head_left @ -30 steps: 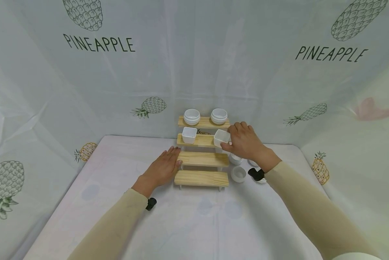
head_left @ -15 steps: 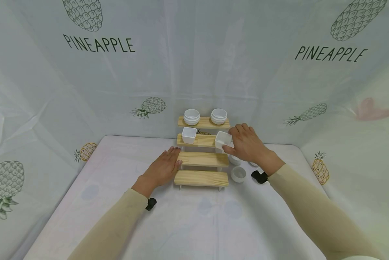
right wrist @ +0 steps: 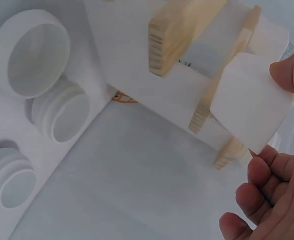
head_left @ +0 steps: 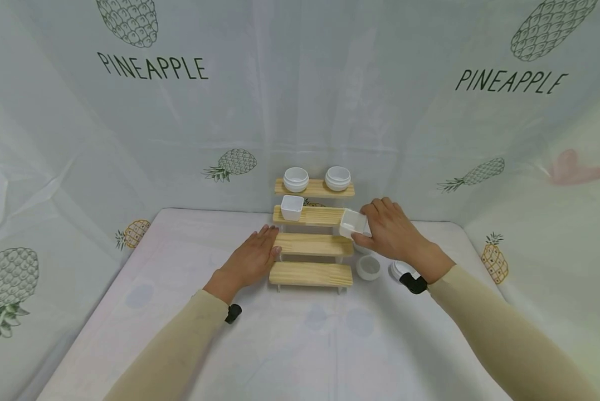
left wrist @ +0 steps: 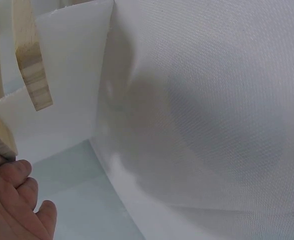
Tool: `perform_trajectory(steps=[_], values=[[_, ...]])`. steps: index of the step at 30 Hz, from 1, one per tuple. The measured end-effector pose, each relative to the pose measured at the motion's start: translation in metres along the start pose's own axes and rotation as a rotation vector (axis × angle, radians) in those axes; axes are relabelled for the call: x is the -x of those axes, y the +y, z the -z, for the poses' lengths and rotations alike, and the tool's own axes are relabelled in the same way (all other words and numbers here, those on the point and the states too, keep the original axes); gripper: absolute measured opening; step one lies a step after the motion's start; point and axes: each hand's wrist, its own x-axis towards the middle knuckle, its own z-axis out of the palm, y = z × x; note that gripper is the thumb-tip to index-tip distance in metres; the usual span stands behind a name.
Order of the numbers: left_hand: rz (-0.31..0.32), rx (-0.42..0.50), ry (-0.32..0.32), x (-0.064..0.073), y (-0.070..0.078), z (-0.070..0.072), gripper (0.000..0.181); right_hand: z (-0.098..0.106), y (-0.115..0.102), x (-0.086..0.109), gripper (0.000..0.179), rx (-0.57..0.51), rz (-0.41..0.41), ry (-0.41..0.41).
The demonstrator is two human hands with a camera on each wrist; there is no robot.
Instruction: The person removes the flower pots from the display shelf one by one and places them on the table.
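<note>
In the head view my right hand [head_left: 392, 231] pinches a white square cup [head_left: 352, 224] at the right end of the wooden tiered stand's second shelf [head_left: 325, 216]. The cup is tilted. In the right wrist view the thumb lies on one side of the cup [right wrist: 252, 100], with fingertips at its lower edge. My left hand [head_left: 249, 259] rests against the left end of the third shelf [head_left: 315, 245], fingers fairly straight from above. The left wrist view shows its fingertips [left wrist: 16, 172] touching a wooden shelf end [left wrist: 0, 137]. The left thumb is hidden there.
Two round white cups [head_left: 296, 180] stand on the top shelf, and a square white cup [head_left: 292, 207] on the second shelf's left. Right of the stand are several round white cups [head_left: 368, 268] on the table, partly hidden by the right arm. Pineapple-print cloth [head_left: 300, 100] rises behind.
My right hand has shifted right and towards me, carrying the square cup away from the second shelf's right end and tilting it more. The left hand stays where it was.
</note>
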Motion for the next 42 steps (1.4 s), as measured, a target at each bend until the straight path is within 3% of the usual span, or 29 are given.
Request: perform_trajectory(steps=[10,17,29,42], values=[[0.0,-0.004,0.002,-0.001,-0.001,-0.002,0.067,-0.009,0.002,0.03,0.056,0.022,0.026,0.004],[-0.001,0.001,-0.002,-0.001,0.0,-0.002,0.067,-0.016,-0.001,0.062,0.055,0.01,0.002,-0.048],[0.01,-0.002,0.0,-0.002,-0.001,-0.004,0.068,-0.044,-0.008,0.112,0.056,-0.001,0.066,-0.051],[0.006,-0.006,0.003,-0.001,0.0,-0.003,0.067,-0.067,-0.009,0.139,0.054,0.003,0.105,-0.054]])
